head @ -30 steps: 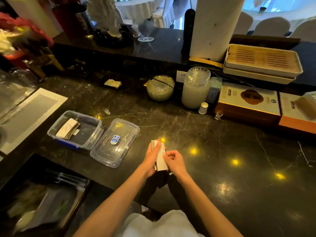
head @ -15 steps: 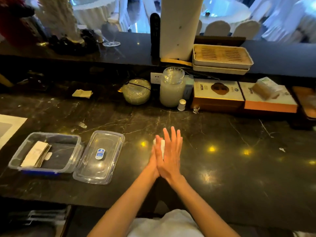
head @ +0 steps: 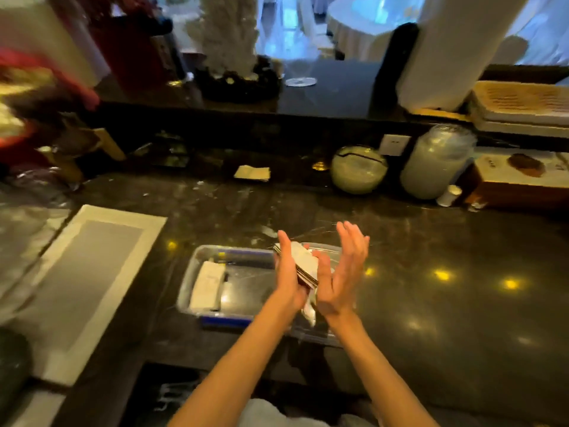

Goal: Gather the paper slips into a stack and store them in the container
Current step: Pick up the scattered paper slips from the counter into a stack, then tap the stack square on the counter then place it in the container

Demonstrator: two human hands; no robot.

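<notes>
While the stack of paper slips [head: 303, 266] is pressed between the two palms above the clear container [head: 197, 266], the storing step is judged to be in hand. The left hand [head: 288, 274] is flattened against one face of the stack with fingers straight, and the right hand [head: 340, 274] is set against the other, fingers spread and angled away; no curled grip is seen. A lowering into the free right part of the container is called for next, kept level so that no slip escapes. One bundle of slips [head: 207, 286] is already laid along the left wall inside.
</notes>
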